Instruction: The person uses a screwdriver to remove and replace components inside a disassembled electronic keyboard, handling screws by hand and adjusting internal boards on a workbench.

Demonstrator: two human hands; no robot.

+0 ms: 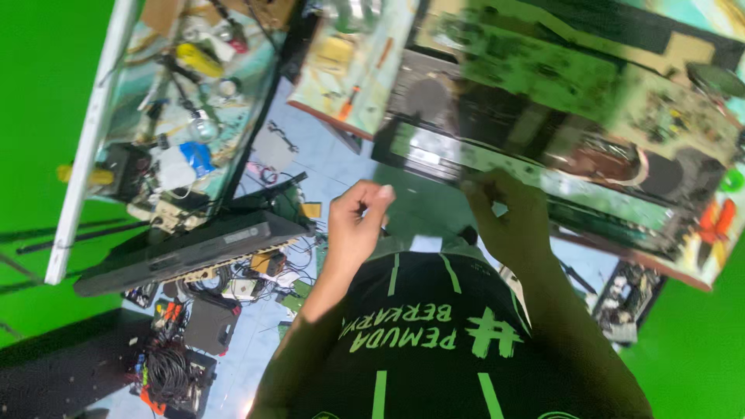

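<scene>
- Black shirt with green stripes (434, 334) fills the bottom of the view, worn by the person looking down.
- The left hand (355, 225) is held up in front of the chest. Its fingers are curled in, with the thumb and fingertips pressed together. Whether something tiny is pinched there I cannot tell.
- The right hand (508, 221) is up too, its fingers bent and close together. It touches the front edge of the long silver-and-black machine with its lid off (497, 155), or is just beside it; the blur hides which.
- That open machine lies on the surface (691, 268), right in front of the person. Dark parts and a round coil (613, 159) show inside it.
- Red-handled pliers (714, 225) lie on the surface at the far right, well apart from the hands.
- A flat black box with a long thin shape (186, 252) sits to the left, near the left hand but not touching it.
- Behind that box is a messy painted surface (248, 101) with a yellow tool (198, 58) and other small bits.
- On the pale blue floor (341, 171) below are tangled wires (167, 372) and a small dark case (209, 326).
</scene>
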